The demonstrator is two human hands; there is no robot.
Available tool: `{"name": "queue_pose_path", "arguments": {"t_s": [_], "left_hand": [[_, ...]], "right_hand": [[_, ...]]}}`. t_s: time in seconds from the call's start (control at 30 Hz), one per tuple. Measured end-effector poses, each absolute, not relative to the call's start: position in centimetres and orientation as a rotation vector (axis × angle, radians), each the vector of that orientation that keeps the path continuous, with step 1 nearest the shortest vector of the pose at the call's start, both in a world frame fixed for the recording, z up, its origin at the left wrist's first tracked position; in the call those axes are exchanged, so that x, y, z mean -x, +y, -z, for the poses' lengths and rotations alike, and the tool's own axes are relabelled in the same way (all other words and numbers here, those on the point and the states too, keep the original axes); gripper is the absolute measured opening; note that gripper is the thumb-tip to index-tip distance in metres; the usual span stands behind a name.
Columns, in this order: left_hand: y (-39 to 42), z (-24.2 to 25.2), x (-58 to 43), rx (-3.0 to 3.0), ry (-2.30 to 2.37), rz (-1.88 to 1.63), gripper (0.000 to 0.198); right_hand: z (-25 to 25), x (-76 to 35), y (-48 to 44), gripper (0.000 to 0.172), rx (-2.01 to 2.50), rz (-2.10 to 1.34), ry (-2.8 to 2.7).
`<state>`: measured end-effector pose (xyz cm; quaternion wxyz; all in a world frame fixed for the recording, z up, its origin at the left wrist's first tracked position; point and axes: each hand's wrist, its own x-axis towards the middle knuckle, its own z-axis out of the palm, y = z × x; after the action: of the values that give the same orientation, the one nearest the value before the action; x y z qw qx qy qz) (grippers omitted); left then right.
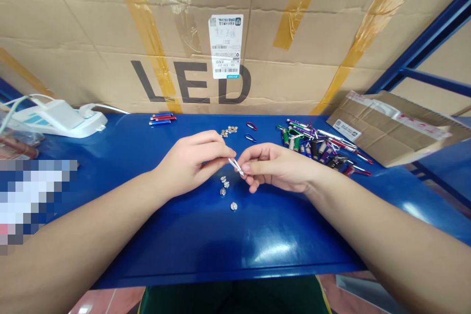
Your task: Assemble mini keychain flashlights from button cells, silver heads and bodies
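Between my two hands, above the middle of the blue table, is a small silver carabiner clip [236,166]. My left hand [200,159] pinches its upper left end with thumb and fingertips. At the lower right end, my right hand [274,167] grips it between thumb and curled fingers. Below my hands lie several round silver caps [234,206], some standing on edge. Beyond them sits a cluster of small round button cells [230,131]. A red carabiner [251,126] and a blue carabiner [250,137] lie just past my right hand.
A pile of coloured mini flashlights with carabiners [316,144] lies at the right, beside a cardboard box [397,125]. Blue and red tubes [162,118] rest at the back left. A white power strip [73,120] stands far left. A large carton [147,34] walls the table's back.
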<state>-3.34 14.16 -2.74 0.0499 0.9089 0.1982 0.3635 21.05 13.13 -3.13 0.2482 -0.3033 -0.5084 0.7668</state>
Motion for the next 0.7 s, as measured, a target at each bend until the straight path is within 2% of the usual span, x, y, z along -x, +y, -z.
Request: {"name": "queue_pose_path", "arguments": {"t_s": [0.1, 0.2, 0.33, 0.4, 0.47, 0.7], "left_hand": [[14.1, 2.6, 3.4, -2.763, 0.603, -1.144, 0.017], [14.1, 2.7, 3.1, -2.684, 0.738, -1.134, 0.016], [14.1, 3.4, 2.4, -2.258, 0.969, -0.973, 0.027], [14.1, 3.7, 2.1, -1.99, 0.933, -0.873, 0.029], [14.0, 3.9, 1.9, -1.812, 0.874, -0.827, 0.029], [14.0, 3.5, 1.7, -1.655, 0.818, -0.863, 0.029]], "right_hand": [[3.1, -20.8, 12.9, 0.034, 0.802, -2.159, -1.287], [3.2, -20.5, 12.9, 0.036, 0.821, -2.054, -1.306], [3.6, -20.5, 13.0, 0.04, 0.901, -1.419, -1.523], [3.8, -20.5, 13.0, 0.033, 0.921, -1.092, -1.641], [4.1, -20.5, 12.9, 0.027, 0.923, -0.929, -1.71], [4.3, -20.2, 12.7, 0.024, 0.862, -0.845, -1.754]]}}
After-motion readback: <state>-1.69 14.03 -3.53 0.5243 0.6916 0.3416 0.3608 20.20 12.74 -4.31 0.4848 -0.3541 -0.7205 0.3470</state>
